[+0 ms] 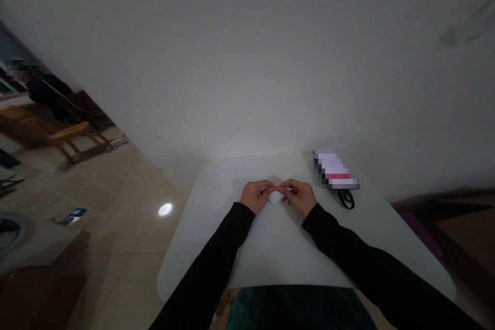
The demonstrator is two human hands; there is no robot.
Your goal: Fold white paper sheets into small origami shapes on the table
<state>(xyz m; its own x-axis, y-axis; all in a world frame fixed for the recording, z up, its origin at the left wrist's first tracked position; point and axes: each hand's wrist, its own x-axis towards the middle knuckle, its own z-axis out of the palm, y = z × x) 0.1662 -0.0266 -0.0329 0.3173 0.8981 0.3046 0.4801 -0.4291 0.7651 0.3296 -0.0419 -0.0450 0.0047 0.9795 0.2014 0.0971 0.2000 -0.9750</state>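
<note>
White surface [278,252] against a plain wall [247,62], tiled floor [116,227] down left w/ wooden chair [58,134] beyond. Pixelated packet [334,169] sits far right on surface, black cord [345,198] touching its near end. Small folded paper [275,197] is mid-surface, right between the hands. L hand [253,196] and R hand [297,197] almost meet, each grip closed on paper w/ fingertips pinching it. Black sleeves [216,252] run back past near edge.

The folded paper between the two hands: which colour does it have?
White, with no visible pattern; the folded paper shows best in the head view.
</note>
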